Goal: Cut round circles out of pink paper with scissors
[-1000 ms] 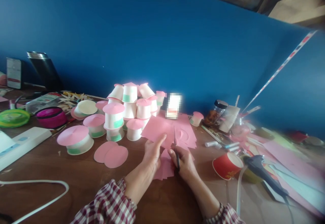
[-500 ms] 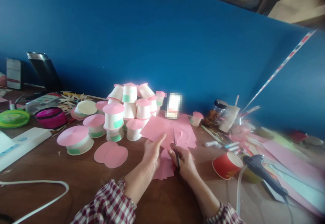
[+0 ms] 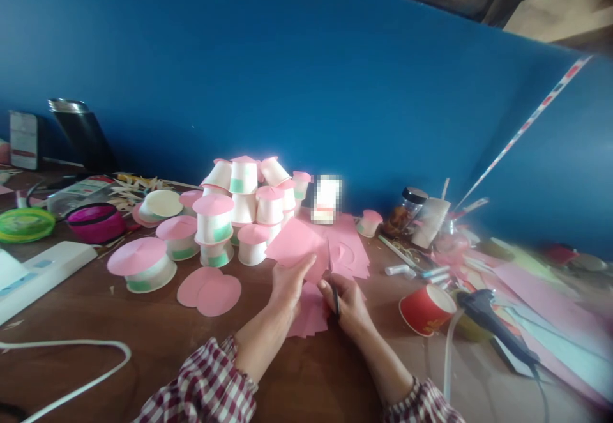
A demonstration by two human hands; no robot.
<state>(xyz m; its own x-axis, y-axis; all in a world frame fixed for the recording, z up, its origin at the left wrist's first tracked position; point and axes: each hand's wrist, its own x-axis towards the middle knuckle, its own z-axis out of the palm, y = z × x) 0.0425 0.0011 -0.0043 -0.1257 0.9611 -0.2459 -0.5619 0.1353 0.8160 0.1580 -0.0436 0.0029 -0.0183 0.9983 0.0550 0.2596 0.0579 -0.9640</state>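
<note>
pink paper (image 3: 294, 241): held above the brown table (image 3: 148, 359), in the middle, right of the pink-capped cups (image 3: 244, 209).
left hand (image 3: 287, 289): pinching the sheet near its close edge, thumb on top; the fingers beneath are hidden.
right hand (image 3: 352, 301): curled round the handles of the dark scissors (image 3: 336, 305), blades pointing away, at the right side of the held sheet; whether they are parted or together i cannot tell.
discs done: two loose pink discs (image 3: 219, 294) lie flat and overlapping on the table, by the look of them already cut.
caps done: many white cups already wear pink tops, some of them shallow cones, several stacked by the blue wall (image 3: 239, 59).
cutting left: the held piece seems only part worked, its outline not yet a disc; more pink sheets (image 3: 309, 321) lie beneath the hands, so paper remains.
sheet's look: plain, thin, matte pink, fairly flat, straight-edged at the far left, tilted.
curved mark: a rounded line shows on the pink just right of the blades; drawn or cut, i cannot tell.
</note>
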